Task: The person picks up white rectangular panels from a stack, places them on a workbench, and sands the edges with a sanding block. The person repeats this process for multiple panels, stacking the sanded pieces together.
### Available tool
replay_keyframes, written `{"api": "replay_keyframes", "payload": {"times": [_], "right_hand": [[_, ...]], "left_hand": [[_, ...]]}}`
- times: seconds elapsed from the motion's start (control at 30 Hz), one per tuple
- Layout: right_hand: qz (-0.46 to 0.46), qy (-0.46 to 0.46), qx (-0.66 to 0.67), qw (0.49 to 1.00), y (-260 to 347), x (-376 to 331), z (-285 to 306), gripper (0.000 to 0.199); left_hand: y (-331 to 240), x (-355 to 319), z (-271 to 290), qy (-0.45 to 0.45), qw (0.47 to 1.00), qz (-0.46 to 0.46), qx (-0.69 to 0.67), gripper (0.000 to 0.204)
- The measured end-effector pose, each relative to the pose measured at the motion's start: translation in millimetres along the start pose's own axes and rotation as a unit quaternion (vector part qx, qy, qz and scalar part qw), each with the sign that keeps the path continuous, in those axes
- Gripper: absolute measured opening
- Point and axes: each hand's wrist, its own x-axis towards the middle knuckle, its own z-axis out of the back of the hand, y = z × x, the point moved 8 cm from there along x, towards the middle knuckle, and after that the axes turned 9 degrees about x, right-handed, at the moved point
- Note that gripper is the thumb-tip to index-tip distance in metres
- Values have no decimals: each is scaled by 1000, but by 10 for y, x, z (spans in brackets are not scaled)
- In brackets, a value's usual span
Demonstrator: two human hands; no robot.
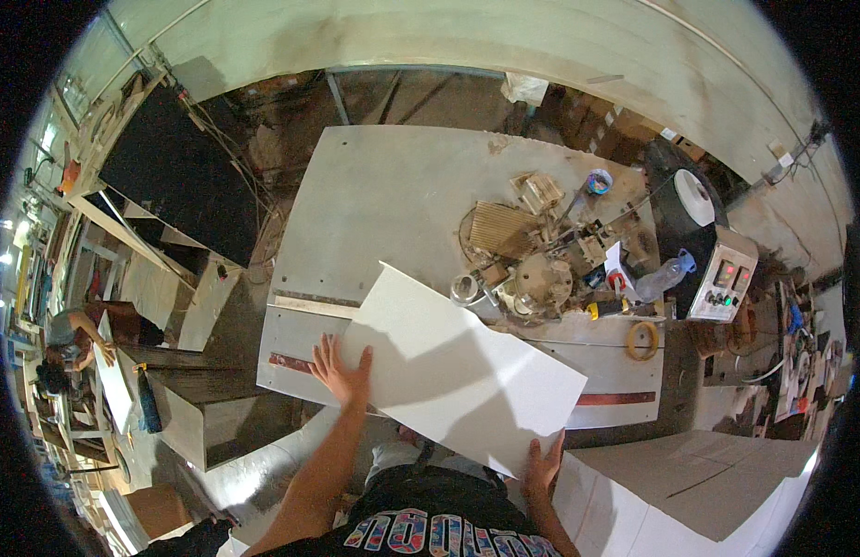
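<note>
A white rectangular board (pixel 467 362) with a stepped far edge lies at a slant across the near edge of a grey machine table (pixel 383 200). My left hand (pixel 344 369) is at the board's left edge, its fingers spread and its thumb against the panel. At the near right corner my right hand (pixel 541 467) grips the board, thumb on the face and the other fingers mostly hidden. Beyond the board sits a dusty machine head (pixel 538 283) with a ribbed block (pixel 501 230).
Right of the machine are a roll of yellow tape (pixel 642 342), a clear plastic bottle (pixel 666 277) and a control box (pixel 725 277) with lit displays. White panels (pixel 699 473) are stacked at the near right. On the left, another person (pixel 72 343) handles a white panel beside a cabinet (pixel 207 408).
</note>
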Motion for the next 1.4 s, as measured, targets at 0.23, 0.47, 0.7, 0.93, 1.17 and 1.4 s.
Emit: {"api": "replay_keyframes", "payload": {"times": [0.23,0.47,0.7,0.93,1.17,1.4], "right_hand": [[-8,-58,-226,972,135,-37,-308,120],[109,152,-571,800,460,-156,-922,148],[55,230,-649,723,252,-63,-1166,134],[156,232,-580,765,247,-203,-1613,140],[234,201,-560,769,411,-365,-2165,144],[214,259,-550,765,447,-395,-2559,151]], "left_hand": [[-934,-1350,67,205,979,-17,4,99],[-1102,-1097,106,187,980,65,9,62],[-730,-768,120,150,986,77,6,50],[-404,-360,171,138,988,73,-12,47],[-89,41,196,137,988,75,-12,49],[264,360,254,103,993,64,11,53]]}}
